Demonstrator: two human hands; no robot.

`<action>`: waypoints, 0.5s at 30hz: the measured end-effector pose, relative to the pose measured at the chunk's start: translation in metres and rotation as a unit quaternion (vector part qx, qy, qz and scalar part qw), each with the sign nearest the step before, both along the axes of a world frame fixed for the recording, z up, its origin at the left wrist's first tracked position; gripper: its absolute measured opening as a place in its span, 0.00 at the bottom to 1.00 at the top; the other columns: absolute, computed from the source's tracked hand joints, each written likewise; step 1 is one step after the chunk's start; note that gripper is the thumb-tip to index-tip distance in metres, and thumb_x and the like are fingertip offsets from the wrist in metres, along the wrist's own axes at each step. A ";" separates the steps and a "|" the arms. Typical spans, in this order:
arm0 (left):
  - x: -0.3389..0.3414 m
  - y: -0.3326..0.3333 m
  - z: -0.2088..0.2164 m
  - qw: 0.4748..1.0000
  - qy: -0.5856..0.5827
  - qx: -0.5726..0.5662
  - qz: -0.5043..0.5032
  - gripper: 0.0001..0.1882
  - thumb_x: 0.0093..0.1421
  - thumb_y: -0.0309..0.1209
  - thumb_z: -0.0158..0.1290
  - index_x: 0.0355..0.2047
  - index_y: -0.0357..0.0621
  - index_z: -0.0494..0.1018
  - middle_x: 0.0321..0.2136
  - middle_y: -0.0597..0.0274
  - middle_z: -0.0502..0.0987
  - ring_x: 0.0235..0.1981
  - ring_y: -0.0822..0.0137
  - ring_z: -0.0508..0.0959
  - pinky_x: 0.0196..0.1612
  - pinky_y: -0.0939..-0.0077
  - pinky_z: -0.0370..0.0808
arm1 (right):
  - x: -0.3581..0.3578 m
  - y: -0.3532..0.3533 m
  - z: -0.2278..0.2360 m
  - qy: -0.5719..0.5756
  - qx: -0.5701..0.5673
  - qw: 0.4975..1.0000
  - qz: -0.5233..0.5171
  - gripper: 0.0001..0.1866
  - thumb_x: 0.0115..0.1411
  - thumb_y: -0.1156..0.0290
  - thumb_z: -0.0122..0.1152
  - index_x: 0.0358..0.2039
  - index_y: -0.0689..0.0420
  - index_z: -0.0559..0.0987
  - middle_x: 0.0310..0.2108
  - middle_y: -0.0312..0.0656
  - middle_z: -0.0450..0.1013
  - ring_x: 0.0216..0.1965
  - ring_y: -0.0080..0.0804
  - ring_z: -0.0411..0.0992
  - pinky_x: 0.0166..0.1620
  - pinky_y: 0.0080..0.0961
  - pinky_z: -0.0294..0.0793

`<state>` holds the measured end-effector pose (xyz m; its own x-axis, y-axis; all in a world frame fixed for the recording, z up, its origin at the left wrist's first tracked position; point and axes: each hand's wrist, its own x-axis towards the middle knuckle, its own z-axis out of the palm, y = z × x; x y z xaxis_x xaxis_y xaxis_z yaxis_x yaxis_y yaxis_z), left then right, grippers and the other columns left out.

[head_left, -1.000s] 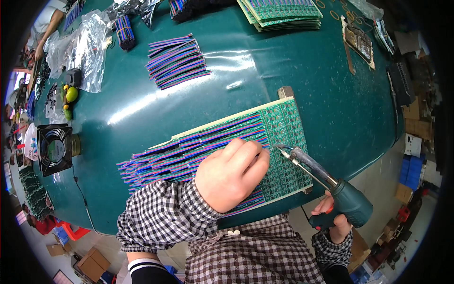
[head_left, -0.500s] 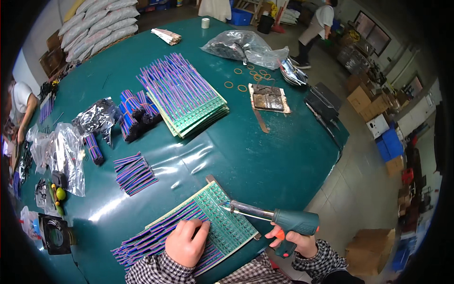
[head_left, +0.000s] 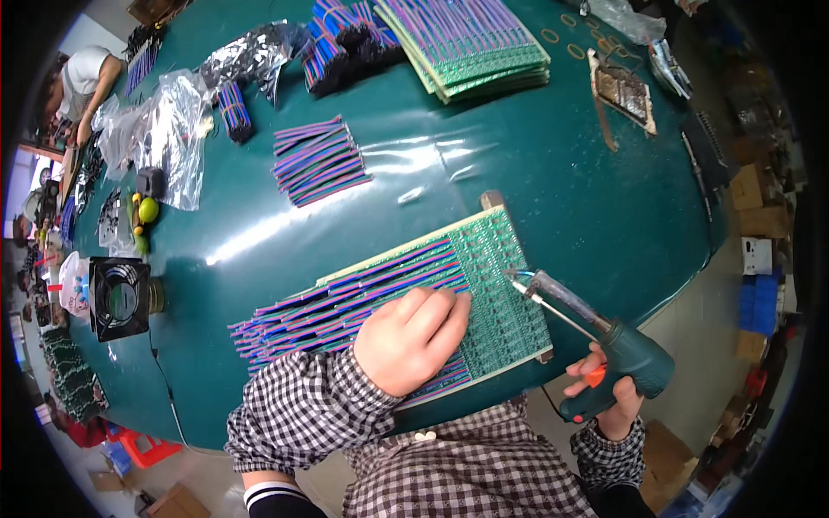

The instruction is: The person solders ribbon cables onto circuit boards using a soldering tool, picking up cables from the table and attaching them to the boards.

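A green circuit board panel lies on the near part of the table. Rows of thin multicoloured ribbon wires stretch from its middle off to the left. My left hand rests over these wires, its fingers bent and pressed together at their board-side ends. Whatever the fingertips pinch is hidden beneath them. A dark green soldering gun with an orange trigger is in my right hand, which is wrapped round its handle. Its metal tip points left, over the right part of the panel.
A loose pile of cut wires lies beyond the panel. Farther off are stacked wired panels, wire bundles and plastic bags. A small black fan stands at left. Another person works at the far left.
The whole view has turned and tipped downward, so the table items sit higher and farther right in it. Both hands, panel and soldering gun keep about the same places relative to each other.
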<state>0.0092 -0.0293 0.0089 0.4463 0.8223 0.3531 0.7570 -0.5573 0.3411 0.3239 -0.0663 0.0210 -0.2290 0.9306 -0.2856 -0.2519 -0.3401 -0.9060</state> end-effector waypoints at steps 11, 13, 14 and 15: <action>0.007 -0.009 -0.005 0.998 0.035 0.051 0.016 0.21 0.45 0.27 0.54 0.41 0.34 0.78 0.36 0.59 0.76 0.35 0.64 0.78 0.36 0.75 0.78 | 0.005 -0.012 -0.004 -0.001 0.003 1.000 0.014 0.43 0.60 0.50 0.65 0.59 0.77 0.62 0.41 0.51 0.75 0.45 0.48 0.77 0.44 0.39 0.83; 0.006 -0.010 -0.005 0.998 0.039 0.041 0.015 0.20 0.45 0.27 0.54 0.41 0.34 0.78 0.36 0.59 0.76 0.34 0.64 0.77 0.35 0.75 0.78 | 0.002 -0.014 -0.003 -0.027 0.009 0.999 0.018 0.43 0.60 0.47 0.63 0.58 0.76 0.64 0.39 0.49 0.74 0.44 0.45 0.76 0.40 0.35 0.84; 0.006 -0.009 -0.004 0.998 0.044 0.033 0.013 0.20 0.45 0.27 0.54 0.41 0.34 0.78 0.35 0.59 0.76 0.34 0.64 0.77 0.35 0.74 0.78 | 0.001 -0.013 -0.003 -0.053 0.017 0.998 0.023 0.43 0.61 0.44 0.61 0.56 0.76 0.66 0.37 0.48 0.73 0.44 0.42 0.75 0.37 0.31 0.85; 0.004 -0.008 -0.004 0.998 0.044 0.032 0.014 0.20 0.45 0.27 0.54 0.41 0.34 0.78 0.35 0.59 0.76 0.34 0.64 0.77 0.35 0.74 0.78 | 0.000 -0.013 -0.002 -0.053 0.016 0.998 0.024 0.43 0.61 0.44 0.61 0.56 0.76 0.66 0.37 0.48 0.73 0.44 0.42 0.75 0.37 0.31 0.85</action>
<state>0.0134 -0.0375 0.0048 0.4550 0.8120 0.3655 0.7978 -0.5541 0.2378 0.3239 -0.0794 0.0185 -0.2433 0.9283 -0.2811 -0.1381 -0.3201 -0.9373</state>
